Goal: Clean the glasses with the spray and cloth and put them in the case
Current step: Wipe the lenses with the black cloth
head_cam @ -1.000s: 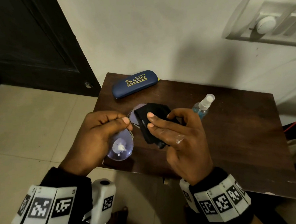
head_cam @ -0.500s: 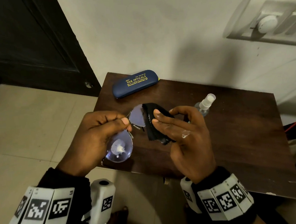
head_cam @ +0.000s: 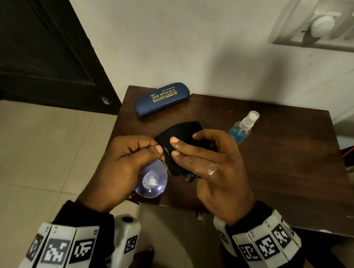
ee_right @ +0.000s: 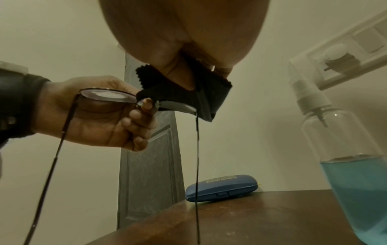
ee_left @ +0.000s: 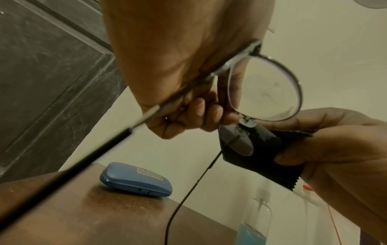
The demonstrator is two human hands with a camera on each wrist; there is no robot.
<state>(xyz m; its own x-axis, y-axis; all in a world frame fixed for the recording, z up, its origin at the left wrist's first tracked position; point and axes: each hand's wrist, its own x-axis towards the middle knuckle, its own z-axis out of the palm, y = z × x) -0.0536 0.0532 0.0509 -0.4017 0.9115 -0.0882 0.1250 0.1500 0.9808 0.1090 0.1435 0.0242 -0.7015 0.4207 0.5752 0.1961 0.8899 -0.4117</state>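
Thin-framed round glasses [head_cam: 152, 182] [ee_left: 266, 89] [ee_right: 108, 96] hang above the table's near left corner, lenses up and temples dangling. My left hand [head_cam: 130, 162] [ee_right: 100, 116] pinches them at the bridge. A black cloth [head_cam: 182, 135] [ee_left: 261, 152] [ee_right: 184, 92] is folded over the far lens, pinched between the thumb and fingers of my right hand [head_cam: 207, 161] [ee_left: 335, 149]. The near lens stays bare, with a white glare on it. A blue case [head_cam: 162, 99] [ee_left: 136, 179] [ee_right: 222, 187] lies closed at the table's far left. The spray bottle [head_cam: 242, 128] [ee_right: 345, 149] of blue liquid stands behind my right hand.
The small dark wooden table [head_cam: 279, 168] stands against a white wall. A dark door [head_cam: 30, 50] is at the left over a tiled floor [head_cam: 37, 154]. A white switch panel [head_cam: 321, 25] is mounted on the wall at upper right.
My right hand has slid the cloth leftward over the far lens, which now is covered in the head view. The left hand keeps its pinch on the bridge.
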